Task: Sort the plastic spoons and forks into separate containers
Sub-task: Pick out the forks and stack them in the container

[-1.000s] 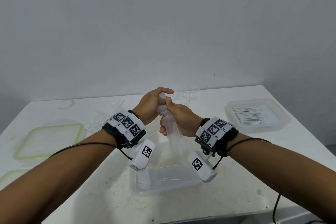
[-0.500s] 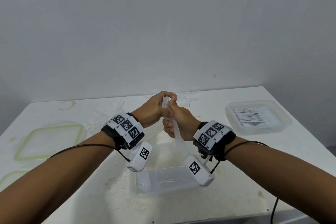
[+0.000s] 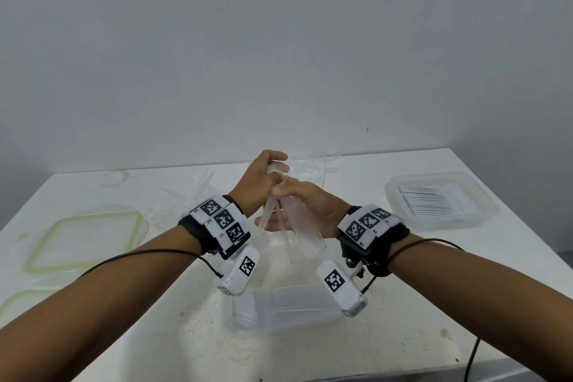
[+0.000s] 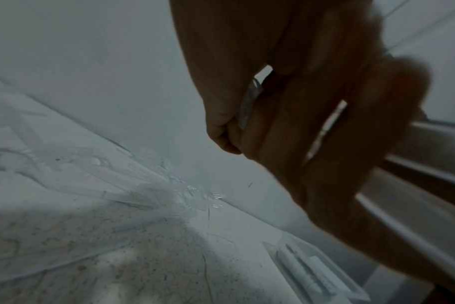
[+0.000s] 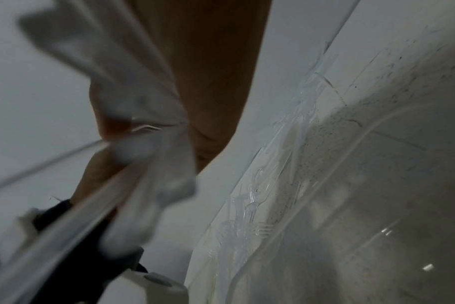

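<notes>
A bundle of clear plastic forks [image 3: 296, 231] is held upright above the middle of the table, tines up and handles fanned out downward. My left hand [image 3: 273, 169] pinches the tined ends at the top; in the left wrist view its thumb and fingers [image 4: 249, 142] close on clear plastic [image 4: 248, 102]. My right hand [image 3: 305, 203] grips the same bundle just below, and the blurred handles [image 5: 133, 86] cross the right wrist view. Under the hands stands a clear container [image 3: 245, 324] with clear cutlery lying in it.
A second clear container [image 3: 488, 215] with white cutlery in rows stands at the right. Two green-rimmed lids [image 3: 34, 260] [image 3: 12, 299] lie at the left. Loose clear forks [image 3: 186, 195] are scattered left of my hands, and more [image 3: 324, 163] lie near the back edge.
Both hands have risen slightly with the bundle. The handles, tight together before, now fan out below my right hand. My left hand has shifted up onto the tined ends.
</notes>
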A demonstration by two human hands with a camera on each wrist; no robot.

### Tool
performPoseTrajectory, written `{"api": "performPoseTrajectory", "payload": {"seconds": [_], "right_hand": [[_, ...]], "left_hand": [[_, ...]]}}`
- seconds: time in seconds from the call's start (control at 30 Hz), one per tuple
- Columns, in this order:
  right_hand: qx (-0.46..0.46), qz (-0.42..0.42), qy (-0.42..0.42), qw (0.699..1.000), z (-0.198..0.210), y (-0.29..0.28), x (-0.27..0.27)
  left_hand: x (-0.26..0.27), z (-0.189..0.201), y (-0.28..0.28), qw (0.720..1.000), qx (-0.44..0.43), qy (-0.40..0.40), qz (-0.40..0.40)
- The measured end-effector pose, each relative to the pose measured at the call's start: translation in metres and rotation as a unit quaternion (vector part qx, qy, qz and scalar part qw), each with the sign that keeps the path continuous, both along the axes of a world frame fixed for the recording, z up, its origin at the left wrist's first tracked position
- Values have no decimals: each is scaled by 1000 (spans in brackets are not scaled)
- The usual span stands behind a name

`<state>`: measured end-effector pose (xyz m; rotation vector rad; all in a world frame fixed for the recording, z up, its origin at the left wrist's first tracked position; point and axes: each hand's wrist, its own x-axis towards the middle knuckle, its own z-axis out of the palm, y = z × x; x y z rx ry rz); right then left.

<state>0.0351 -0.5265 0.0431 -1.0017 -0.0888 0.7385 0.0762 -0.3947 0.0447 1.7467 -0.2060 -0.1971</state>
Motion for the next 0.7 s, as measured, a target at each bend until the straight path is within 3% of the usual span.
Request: {"api": "performPoseTrajectory", "payload": {"seconds": [0.1,0.3,0.57,0.7], "right_hand": [[8,-4,-2,1000,-4,0,2],[-67,-11,-2,998,-9,3,2],[-67,19,10,998,-9,6,-2],[-82,33,12,996,-7,5,-5]], "left_hand": [[1,0,0,1000,-12,-5,3],[1,0,4,984,-160,84,-1],[-5,0,0,971,-211,104,-34],[-6,0,0,980,-169,100,-21]]}}
